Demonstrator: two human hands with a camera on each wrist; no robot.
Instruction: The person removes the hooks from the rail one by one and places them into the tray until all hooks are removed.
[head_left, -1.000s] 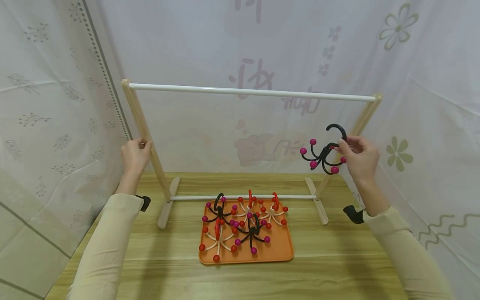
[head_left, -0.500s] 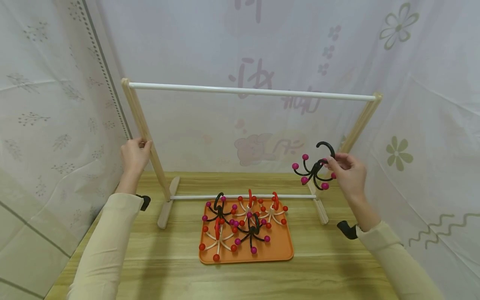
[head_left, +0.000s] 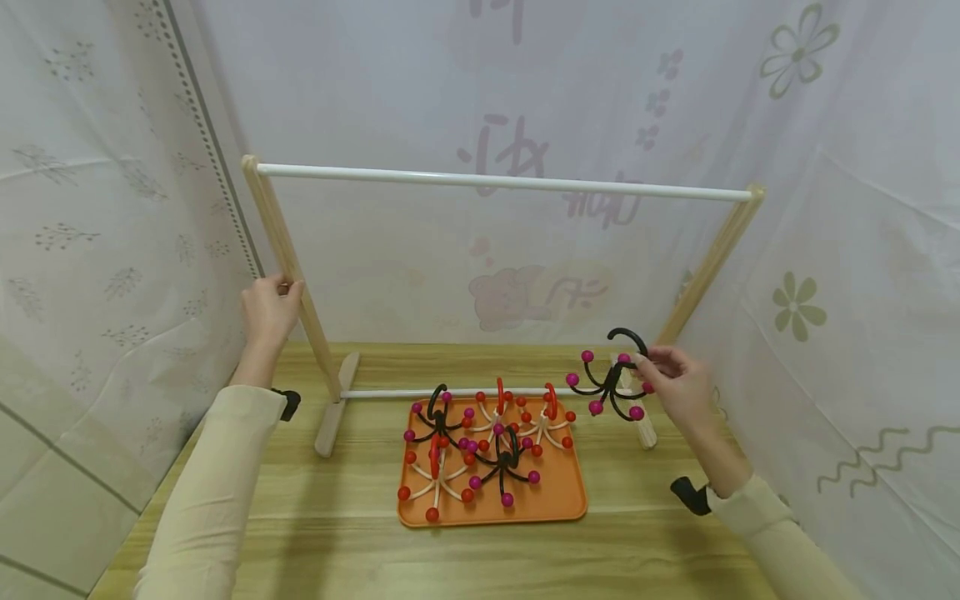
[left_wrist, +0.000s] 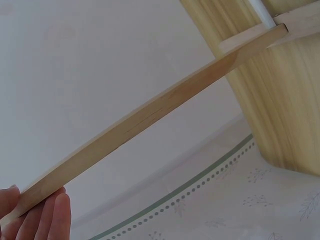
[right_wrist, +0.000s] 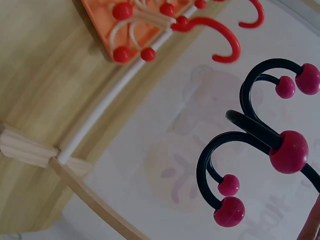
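My right hand (head_left: 671, 385) pinches a black hook hanger with magenta ball tips (head_left: 609, 379), held in the air just above the right end of the rack's lower rail. The right wrist view shows the same black hanger (right_wrist: 260, 150) close up. My left hand (head_left: 268, 308) grips the left wooden post (head_left: 288, 267) of the small clothes rack; its fingers (left_wrist: 47, 215) lie against the post (left_wrist: 150, 115). An orange tray (head_left: 564, 500) in front of the rack holds several more hangers (head_left: 480, 442), black, red and cream.
The rack's white top bar (head_left: 502, 183) is bare. Its lower rail (head_left: 382, 394) runs between two wooden feet (head_left: 330, 421). Patterned cloth hangs behind and at both sides. The wooden table (head_left: 675, 550) extends toward me in front of the tray.
My right hand has carried the black hanger down and to the left, from beside the right post to just above the lower rail. The left hand has stayed on its post.
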